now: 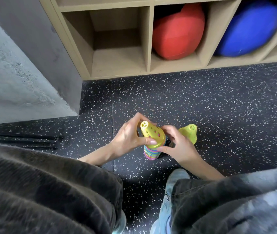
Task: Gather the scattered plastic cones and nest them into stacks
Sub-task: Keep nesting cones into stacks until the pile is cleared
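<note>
We looked down at our two bare hands over a dark speckled floor (201, 102). Between them stood a stack (151, 152) of nested cones with striped, many-coloured rims, resting on the floor. A yellow cone (153, 135) with holes in its side capped the stack, tilted with its tip toward the upper left. Our left hand (128, 136) curled round that cone, fingers behind the tip and thumb pressed on its lower rim. Our right hand (176, 144) gripped the rim and the top of the stack from the other side, fingers bent. Just behind the right hand, a second yellow cone (189, 133) stood on the floor, untouched. At the top was a wooden shelf (148, 39); one cubby held a red ball (178, 31), the next a blue ball (249, 27). A grey wall (16, 65) rose at the left.
</note>
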